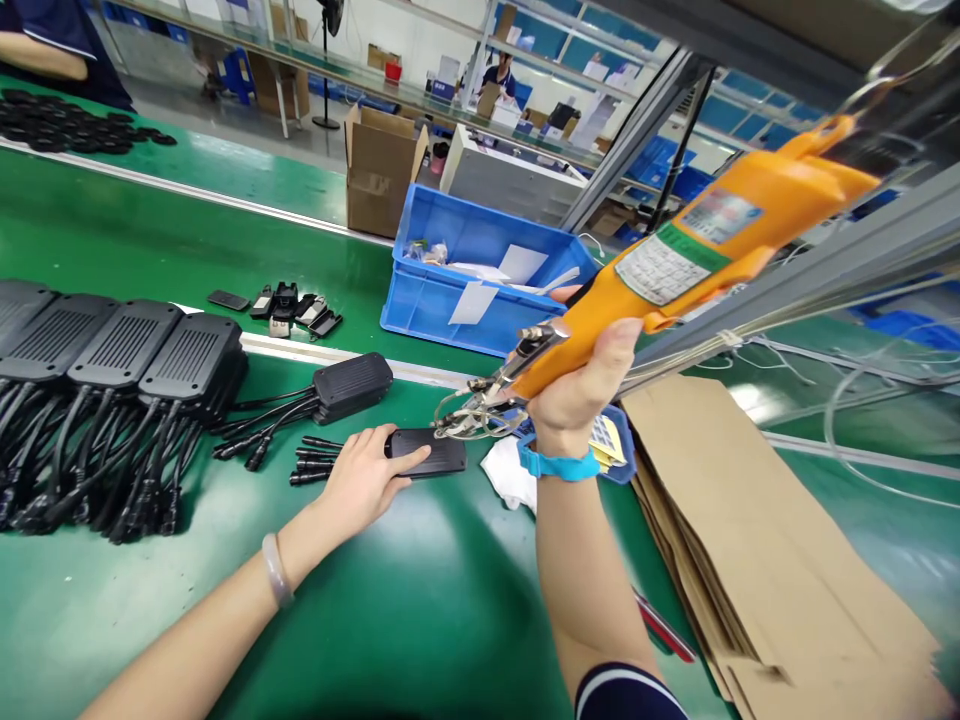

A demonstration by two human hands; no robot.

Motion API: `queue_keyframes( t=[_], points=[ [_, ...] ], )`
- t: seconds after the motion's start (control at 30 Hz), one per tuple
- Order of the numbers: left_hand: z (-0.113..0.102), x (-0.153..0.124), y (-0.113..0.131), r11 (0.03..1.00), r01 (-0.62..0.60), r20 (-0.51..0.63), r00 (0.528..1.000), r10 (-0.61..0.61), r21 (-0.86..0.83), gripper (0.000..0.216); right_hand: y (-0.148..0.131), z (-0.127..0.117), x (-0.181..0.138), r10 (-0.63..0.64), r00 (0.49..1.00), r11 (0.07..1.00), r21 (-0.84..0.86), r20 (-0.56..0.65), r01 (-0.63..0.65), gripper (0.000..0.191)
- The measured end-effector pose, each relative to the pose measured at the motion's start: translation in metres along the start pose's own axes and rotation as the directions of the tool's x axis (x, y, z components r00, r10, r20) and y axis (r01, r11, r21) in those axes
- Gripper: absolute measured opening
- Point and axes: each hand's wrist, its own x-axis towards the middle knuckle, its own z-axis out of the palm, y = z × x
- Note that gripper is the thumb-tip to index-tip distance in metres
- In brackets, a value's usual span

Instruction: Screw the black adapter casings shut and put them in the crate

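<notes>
My left hand rests on a flat black plastic unit lying on the green bench, thumb across its top. Short black cable plugs stick out to its left. My right hand is raised above the bench and grips the lower body of an orange electric screwdriver that hangs tilted from above. Its metal tip and wire hook point down-left, just above the black unit. A blue wrist strap is on my right wrist.
A row of black adapters with bundled cables fills the left. Another black adapter lies behind my left hand. A blue bin stands beyond, flat cardboard sheets lie on the right, and small black parts sit further back.
</notes>
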Motion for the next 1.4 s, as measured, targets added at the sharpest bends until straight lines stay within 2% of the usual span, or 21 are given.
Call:
queue_keyframes(
  t=[0.2,0.4,0.6,0.77,0.9,1.07,1.13,1.2,1.4],
  points=[
    [0.002,0.000,0.000,1.000,-0.003,-0.004,1.000,0.003,0.004,0.053,0.008,-0.003,-0.001,0.036,0.999,0.995,0.090,0.014,-0.037,0.055],
    [0.002,0.000,-0.003,0.999,-0.033,-0.030,0.999,0.034,0.026,0.053,0.014,0.000,-0.004,-0.007,1.000,1.000,0.028,-0.015,0.008,0.051],
    [0.002,-0.001,-0.006,0.997,-0.069,-0.023,0.997,0.070,0.017,0.061,0.017,0.002,-0.007,0.015,1.000,0.999,0.046,0.005,-0.015,0.050],
    [0.002,0.000,-0.004,0.998,-0.051,-0.027,0.998,0.052,0.040,0.053,0.016,0.002,-0.017,-0.038,0.998,0.998,0.054,-0.045,0.040,0.051],
    [0.002,0.000,0.000,0.993,-0.051,-0.004,0.999,0.052,0.107,0.052,-0.006,0.004,-0.021,-0.066,0.996,0.995,0.069,-0.055,0.070,0.045],
    [0.003,0.000,0.004,0.986,-0.064,0.000,0.998,0.064,0.156,0.052,-0.055,0.023,-0.010,-0.232,0.958,0.965,0.083,-0.171,0.249,0.037],
    [0.003,0.000,0.004,0.987,-0.058,0.002,0.998,0.059,0.147,0.052,-0.066,0.033,-0.007,-0.206,0.971,0.968,0.118,-0.122,0.220,0.038],
    [0.003,0.000,0.004,0.991,-0.041,0.013,0.999,0.040,0.128,0.051,-0.065,0.043,-0.008,-0.143,0.988,0.978,0.148,-0.054,0.150,0.038],
    [0.004,0.000,0.006,0.991,-0.017,0.028,1.000,0.013,0.132,0.047,-0.024,0.062,-0.025,-0.032,0.998,0.992,0.127,0.056,0.024,0.045]
  ],
)
